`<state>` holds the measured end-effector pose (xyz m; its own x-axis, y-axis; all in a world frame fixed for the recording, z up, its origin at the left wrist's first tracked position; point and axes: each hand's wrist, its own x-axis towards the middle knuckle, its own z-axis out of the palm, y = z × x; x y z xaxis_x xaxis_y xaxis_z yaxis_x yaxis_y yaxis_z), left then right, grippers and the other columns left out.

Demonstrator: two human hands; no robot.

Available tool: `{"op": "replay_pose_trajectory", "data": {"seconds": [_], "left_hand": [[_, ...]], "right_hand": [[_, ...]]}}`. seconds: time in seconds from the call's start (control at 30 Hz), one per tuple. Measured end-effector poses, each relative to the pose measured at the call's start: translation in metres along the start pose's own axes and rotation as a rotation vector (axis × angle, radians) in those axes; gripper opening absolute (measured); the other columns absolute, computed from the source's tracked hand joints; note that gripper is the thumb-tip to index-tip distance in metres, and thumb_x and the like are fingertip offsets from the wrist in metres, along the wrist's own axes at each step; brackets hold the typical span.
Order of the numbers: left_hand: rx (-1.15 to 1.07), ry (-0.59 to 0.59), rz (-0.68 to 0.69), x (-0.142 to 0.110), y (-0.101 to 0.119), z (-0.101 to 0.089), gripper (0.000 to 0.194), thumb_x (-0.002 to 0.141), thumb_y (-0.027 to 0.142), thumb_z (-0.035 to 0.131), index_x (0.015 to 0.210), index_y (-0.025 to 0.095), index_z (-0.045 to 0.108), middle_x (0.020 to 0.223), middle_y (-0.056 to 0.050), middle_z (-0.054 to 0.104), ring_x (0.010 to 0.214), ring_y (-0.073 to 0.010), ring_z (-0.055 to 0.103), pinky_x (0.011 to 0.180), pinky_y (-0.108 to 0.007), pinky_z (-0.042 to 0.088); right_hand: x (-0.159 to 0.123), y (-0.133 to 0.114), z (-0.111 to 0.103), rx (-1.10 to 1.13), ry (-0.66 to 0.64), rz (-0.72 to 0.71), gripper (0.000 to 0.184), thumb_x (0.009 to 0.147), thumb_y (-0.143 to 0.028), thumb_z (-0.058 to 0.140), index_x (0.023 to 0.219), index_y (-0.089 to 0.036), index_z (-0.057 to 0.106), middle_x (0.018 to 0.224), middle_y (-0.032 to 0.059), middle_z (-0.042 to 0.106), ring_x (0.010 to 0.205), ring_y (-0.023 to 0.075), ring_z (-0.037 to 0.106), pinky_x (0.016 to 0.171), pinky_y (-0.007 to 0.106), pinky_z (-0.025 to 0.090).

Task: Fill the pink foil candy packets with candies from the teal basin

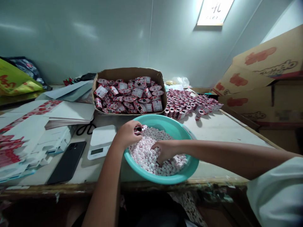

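Observation:
A turquoise plastic basin (163, 180) stands at the table's front edge, holding a heap of small white and pinkish candies (144, 151). At its left rim my left hand (129, 134) is closed around a small red-and-white pouch (138, 129). The pouch has a dark opening, and a few white candies show at its edge. My right hand (164, 151) reaches in from the right, fingers curled down among the candies. Its fingertips are partly buried, so how many candies it grips is hidden.
Behind the basin stands a cardboard box (129, 72) full of filled pouches. Rows of upright open pouches (189, 102) stand to its right. On the left lie a white scale (102, 138), black scissors (86, 128), a black phone (67, 162) and flat cartons (71, 112). Large cardboard boxes (255, 94) fill the right.

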<state>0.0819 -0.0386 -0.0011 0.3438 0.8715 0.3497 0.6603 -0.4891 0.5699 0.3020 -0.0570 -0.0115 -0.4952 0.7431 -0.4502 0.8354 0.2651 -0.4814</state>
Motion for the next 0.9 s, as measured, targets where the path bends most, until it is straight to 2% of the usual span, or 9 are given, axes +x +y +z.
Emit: {"op": "replay_pose_trajectory", "data": {"seconds": [0.07,0.13,0.23,0.37,0.53,0.63,0.77,0.83,0.9], "left_hand": [[-0.008,0.012,-0.006,-0.001,-0.002,0.001,0.027,0.066,0.018,0.064,0.094,0.021,0.067,0.1,-0.002,0.068,0.092,-0.0202,0.064,0.08,-0.029,0.05],[-0.031,0.013,-0.004,-0.001,-0.003,0.001,0.032,0.067,0.018,0.064,0.098,0.022,0.066,0.104,-0.002,0.068,0.095,-0.0201,0.065,0.081,-0.029,0.051],[-0.04,-0.006,-0.013,0.0,-0.003,0.001,0.05,0.067,0.019,0.066,0.117,0.024,0.064,0.114,-0.004,0.068,0.101,-0.0217,0.065,0.085,-0.03,0.051],[-0.004,-0.031,-0.023,0.001,0.0,-0.001,0.061,0.067,0.02,0.069,0.128,0.021,0.061,0.12,-0.008,0.068,0.107,-0.0262,0.065,0.09,-0.033,0.051],[0.026,-0.024,-0.029,0.001,0.001,-0.002,0.053,0.07,0.019,0.067,0.123,0.022,0.061,0.115,-0.007,0.071,0.104,-0.0272,0.066,0.085,-0.032,0.052],[0.008,0.01,-0.022,0.001,-0.001,-0.001,0.059,0.07,0.017,0.066,0.128,0.02,0.058,0.118,-0.008,0.07,0.106,-0.0267,0.065,0.087,-0.032,0.052],[0.019,0.012,0.072,0.001,-0.005,-0.001,0.053,0.072,0.016,0.066,0.125,0.017,0.061,0.121,-0.011,0.068,0.111,-0.0267,0.063,0.095,-0.034,0.049],[0.034,0.018,0.07,0.001,-0.005,0.0,0.049,0.073,0.017,0.066,0.122,0.016,0.063,0.121,-0.012,0.068,0.112,-0.027,0.062,0.098,-0.035,0.048],[0.011,0.033,0.038,0.001,-0.004,0.0,0.044,0.073,0.018,0.067,0.117,0.017,0.065,0.118,-0.01,0.069,0.109,-0.0257,0.064,0.095,-0.034,0.05]], "right_hand": [[0.001,-0.004,-0.01,-0.002,-0.062,-0.005,0.061,0.056,-0.036,0.083,0.113,-0.02,0.071,0.066,-0.0021,0.068,0.059,0.0162,0.06,0.049,0.023,0.041],[0.003,-0.009,-0.026,-0.009,-0.048,-0.078,0.056,0.06,-0.033,0.081,0.113,-0.019,0.071,0.073,-0.0007,0.07,0.063,0.0165,0.061,0.051,0.023,0.041],[0.011,-0.017,-0.053,-0.047,0.103,-0.19,0.046,0.065,-0.031,0.077,0.109,-0.02,0.071,0.082,0.0005,0.072,0.07,0.0172,0.062,0.058,0.023,0.043],[0.026,-0.034,-0.077,-0.182,0.342,-0.195,0.04,0.067,-0.03,0.077,0.104,-0.016,0.072,0.078,0.0011,0.07,0.066,0.0154,0.058,0.056,0.025,0.039],[0.035,-0.057,-0.083,-0.221,0.426,-0.203,0.042,0.065,-0.026,0.08,0.105,-0.016,0.071,0.085,0.003,0.069,0.071,0.0155,0.057,0.059,0.026,0.039],[0.033,-0.063,-0.081,-0.222,0.447,-0.231,0.045,0.063,-0.024,0.082,0.106,-0.017,0.07,0.085,0.0027,0.068,0.071,0.0154,0.057,0.058,0.026,0.038],[0.026,-0.057,-0.083,-0.088,0.391,-0.31,0.034,0.077,-0.025,0.07,0.11,-0.019,0.067,0.082,0.0017,0.069,0.065,0.013,0.056,0.055,0.024,0.038],[0.023,-0.049,-0.088,-0.019,0.383,-0.306,0.034,0.084,-0.028,0.063,0.116,-0.019,0.064,0.083,0.0029,0.07,0.062,0.0127,0.056,0.052,0.024,0.038],[0.023,-0.039,-0.093,-0.017,0.433,-0.286,0.033,0.086,-0.03,0.059,0.117,-0.019,0.064,0.087,0.0048,0.072,0.062,0.0133,0.058,0.053,0.025,0.04]]}}
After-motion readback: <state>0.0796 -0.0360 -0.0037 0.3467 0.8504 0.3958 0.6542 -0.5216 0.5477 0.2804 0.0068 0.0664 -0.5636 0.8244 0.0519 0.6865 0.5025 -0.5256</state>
